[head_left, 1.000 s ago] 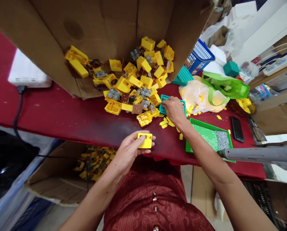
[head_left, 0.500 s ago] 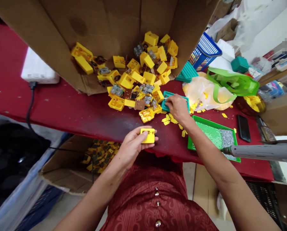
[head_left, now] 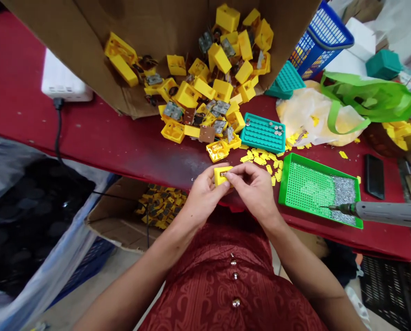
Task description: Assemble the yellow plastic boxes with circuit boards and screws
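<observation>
My left hand [head_left: 207,189] grips a small yellow plastic case [head_left: 219,175] above the table's front edge, with a small opening facing up. Thumb and fingers of my right hand [head_left: 252,185] are pinched together at that opening. Whatever lies between those fingertips is too small and covered to make out. Beyond the hands, a teal ribbed tray [head_left: 263,133] holds several small round silver discs like button cells. Small flat yellow pieces [head_left: 259,157] are scattered between the tray and my right hand. A heap of yellow cases [head_left: 205,87] with grey and brown inner parts spills from a cardboard box [head_left: 164,27].
A green perforated basket [head_left: 305,184] holds many small metal screws [head_left: 345,193]. An electric screwdriver [head_left: 381,212] points in over it from the right. Also here are a black phone [head_left: 374,176], a blue basket [head_left: 321,41], a white power adapter [head_left: 65,82] and a lower carton [head_left: 118,216] of yellow cases.
My right hand has left the teal tray and come to the yellow case in my left hand. The left hand has shifted slightly right and up, and the camera view has moved.
</observation>
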